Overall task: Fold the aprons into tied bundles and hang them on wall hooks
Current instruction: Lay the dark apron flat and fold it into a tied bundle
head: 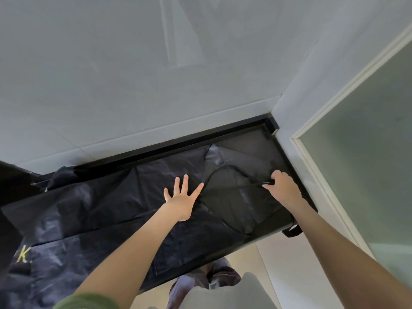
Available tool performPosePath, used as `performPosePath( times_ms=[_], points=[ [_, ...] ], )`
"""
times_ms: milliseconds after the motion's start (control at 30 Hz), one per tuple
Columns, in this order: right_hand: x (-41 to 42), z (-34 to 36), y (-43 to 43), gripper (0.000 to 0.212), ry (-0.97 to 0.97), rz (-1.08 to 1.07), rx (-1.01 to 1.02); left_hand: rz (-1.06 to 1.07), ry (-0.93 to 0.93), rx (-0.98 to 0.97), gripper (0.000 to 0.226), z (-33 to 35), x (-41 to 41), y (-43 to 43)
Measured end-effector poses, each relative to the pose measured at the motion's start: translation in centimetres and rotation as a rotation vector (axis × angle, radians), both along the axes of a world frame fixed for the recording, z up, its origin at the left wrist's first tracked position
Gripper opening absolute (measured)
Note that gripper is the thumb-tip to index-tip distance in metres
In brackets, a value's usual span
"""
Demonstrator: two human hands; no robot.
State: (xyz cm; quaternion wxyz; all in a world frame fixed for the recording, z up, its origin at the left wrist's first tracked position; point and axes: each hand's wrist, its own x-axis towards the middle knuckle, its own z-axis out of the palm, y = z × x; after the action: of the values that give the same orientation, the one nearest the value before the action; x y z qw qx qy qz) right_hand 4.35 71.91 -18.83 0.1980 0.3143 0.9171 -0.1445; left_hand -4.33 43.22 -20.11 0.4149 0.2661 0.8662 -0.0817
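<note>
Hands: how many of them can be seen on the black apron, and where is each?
2. The left hand lies flat, fingers spread, on the middle of the black apron. The right hand pinches the apron's thin strap near the right end. None seems hidden.

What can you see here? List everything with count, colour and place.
apron: one, black, spread on the counter
strap: one, black, looped on the apron's right end
lettering: yellow, on black cloth, lower left
counter: one, dark, against the wall
wall: one, grey tile, behind the counter
door: one, frosted glass, white frame, right
floor: pale tile, below
left hand: one, spread flat on the apron
right hand: one, fingers pinch the strap
</note>
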Motion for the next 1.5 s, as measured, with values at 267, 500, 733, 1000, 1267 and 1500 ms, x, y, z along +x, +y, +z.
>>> performPosePath(
  times_ms=[267, 500, 733, 1000, 1267, 1500],
  points=[
    [0.7, 0.6, 3.3, 0.069, 0.057, -0.187, -0.429, -0.04, -0.034, -0.101, 0.091, 2.4, -0.7, 2.2],
    [-5.1, 1.5, 3.1, 0.025, 0.207, -0.552, -0.728, 0.076, 0.184, 0.188, 0.095, 1.9, -3.6, 4.3],
    [-6.1, 2.0, 3.9, 0.078, 0.306, -0.326, -1.074, -0.014, 0.05, 0.058, 0.11, -0.3, -2.5, 4.6],
    [-6.3, 2.3, 4.9, 0.079, 0.43, -0.326, -1.161, -0.024, -0.034, -0.035, 0.108, 0.0, -2.3, 6.0],
    [-8.7, 1.6, 3.8, 0.085, 0.605, -0.251, -0.974, -0.071, -0.07, -0.033, 0.105, 0.0, -2.5, 6.0],
    [-7.3, 0.5, 4.4, 0.094, 0.449, -0.342, -0.627, -0.046, 0.27, 0.302, 0.066, -0.5, -0.9, 6.4]
  ],
)
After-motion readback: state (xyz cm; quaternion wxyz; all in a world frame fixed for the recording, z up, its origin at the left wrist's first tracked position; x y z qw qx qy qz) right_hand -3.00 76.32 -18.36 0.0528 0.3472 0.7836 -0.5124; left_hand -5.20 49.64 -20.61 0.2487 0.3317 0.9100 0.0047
